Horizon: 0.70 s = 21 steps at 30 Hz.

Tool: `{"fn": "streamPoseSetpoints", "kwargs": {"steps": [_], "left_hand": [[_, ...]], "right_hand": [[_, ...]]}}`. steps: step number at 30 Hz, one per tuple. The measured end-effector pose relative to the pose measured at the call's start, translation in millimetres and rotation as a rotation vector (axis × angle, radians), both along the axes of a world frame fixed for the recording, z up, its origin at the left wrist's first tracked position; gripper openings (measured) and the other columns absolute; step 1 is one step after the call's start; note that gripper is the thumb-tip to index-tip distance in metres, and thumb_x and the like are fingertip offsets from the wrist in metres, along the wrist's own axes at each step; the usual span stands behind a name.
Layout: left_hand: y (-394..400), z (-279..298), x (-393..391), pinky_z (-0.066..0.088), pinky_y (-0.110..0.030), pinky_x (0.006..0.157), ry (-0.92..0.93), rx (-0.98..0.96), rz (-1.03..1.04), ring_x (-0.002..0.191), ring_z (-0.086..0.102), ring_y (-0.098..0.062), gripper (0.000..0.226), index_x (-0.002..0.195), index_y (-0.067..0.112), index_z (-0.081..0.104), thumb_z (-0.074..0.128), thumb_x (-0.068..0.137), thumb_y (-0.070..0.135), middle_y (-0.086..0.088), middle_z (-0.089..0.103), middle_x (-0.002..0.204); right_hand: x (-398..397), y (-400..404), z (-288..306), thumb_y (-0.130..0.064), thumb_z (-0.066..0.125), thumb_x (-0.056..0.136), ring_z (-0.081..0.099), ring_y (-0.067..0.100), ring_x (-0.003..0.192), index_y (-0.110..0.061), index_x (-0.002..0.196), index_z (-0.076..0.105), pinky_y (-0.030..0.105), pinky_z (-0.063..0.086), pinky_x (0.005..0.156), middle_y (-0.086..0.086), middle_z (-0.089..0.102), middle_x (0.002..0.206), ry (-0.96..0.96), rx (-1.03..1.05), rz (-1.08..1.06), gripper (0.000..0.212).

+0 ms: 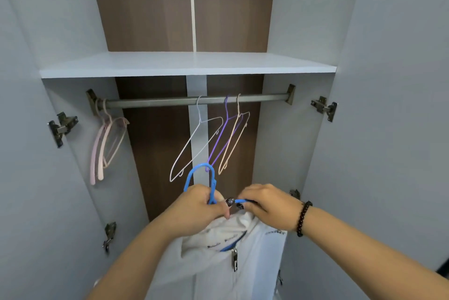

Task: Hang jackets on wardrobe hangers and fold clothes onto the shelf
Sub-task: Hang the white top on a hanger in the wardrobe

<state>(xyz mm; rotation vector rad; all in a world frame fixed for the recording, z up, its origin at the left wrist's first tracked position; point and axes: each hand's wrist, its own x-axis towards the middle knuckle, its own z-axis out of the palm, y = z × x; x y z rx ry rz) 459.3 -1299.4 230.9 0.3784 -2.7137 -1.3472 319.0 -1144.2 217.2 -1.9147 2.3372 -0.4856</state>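
The person is fitting a white jacket (218, 258) onto a blue hanger (201, 180) in front of the open wardrobe, low and near the middle of the view. The left hand (196, 210) is gripping the hanger's neck just below the hook, fingers curled round it together with the collar cloth. The right hand (264, 205) is pinching the hanger's right arm, where it is poking out of the collar beside a dark stud.

To do this step well, I judge that the right hand should be drawing the shoulder of the jacket fully over the end of that arm, so the collar is sitting level on both sides, while the left hand is keeping the hook upright and free of cloth. Only then should the hook be going up to the rail (194, 101), which is waiting well above and farther back. There is open room on it between the pink hangers (107, 144) at the far left and the white, purple and beige wire hangers (211, 139) right of the middle. The shelf (187, 66) is lying above the rail.

Dark script is running along the collar and a word is sitting on the right shoulder, but both are too blurred to read. The zip pull (234, 260) is also carrying lettering, unreadable.
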Motion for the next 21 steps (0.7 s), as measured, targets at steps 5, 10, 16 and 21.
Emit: {"fn": "streamPoseSetpoints", "kwargs": {"steps": [5,10,16,21], "left_hand": [[0,-3,0,0.031,-0.020,0.049,0.127,-0.099,0.016,0.049,0.034,-0.008,0.024,0.068,0.024,0.074,0.063,0.089,0.022,0.008,0.046,0.049],[-11,-33,11,0.041,-0.009,0.080,0.693,-0.332,0.450,0.084,0.051,-0.003,0.014,0.092,0.022,0.064,0.072,0.080,0.021,0.010,0.056,0.092],[-16,-72,16,0.039,-0.026,0.074,0.617,0.234,0.945,0.090,0.046,-0.018,0.053,0.102,0.005,0.047,0.066,0.079,0.049,-0.008,0.053,0.101],[13,-47,-11,0.054,-0.035,0.074,0.310,0.748,0.541,0.097,0.066,-0.019,0.022,0.115,0.028,0.047,0.056,0.095,0.030,0.003,0.066,0.110]], "right_hand": [[6,4,-2,-0.028,0.048,0.096,0.055,0.013,0.070,-0.021,0.099,0.065,0.035,0.049,0.067,-0.005,0.064,0.078,-0.111,-0.072,-0.044,0.019],[-6,9,0,-0.027,0.057,0.093,0.049,0.010,0.060,-0.026,0.090,0.070,0.034,0.045,0.064,-0.010,0.058,0.063,-0.153,-0.216,-0.254,0.014],[-9,17,16,-0.017,0.060,0.090,0.046,0.003,0.053,-0.028,0.077,0.070,0.033,0.045,0.061,-0.015,0.056,0.055,-0.313,-0.366,-0.384,0.020],[18,16,37,0.001,0.055,0.086,0.053,0.007,0.054,-0.012,0.075,0.072,0.028,0.044,0.062,-0.010,0.062,0.052,-0.517,-0.340,-0.270,0.024]]}}
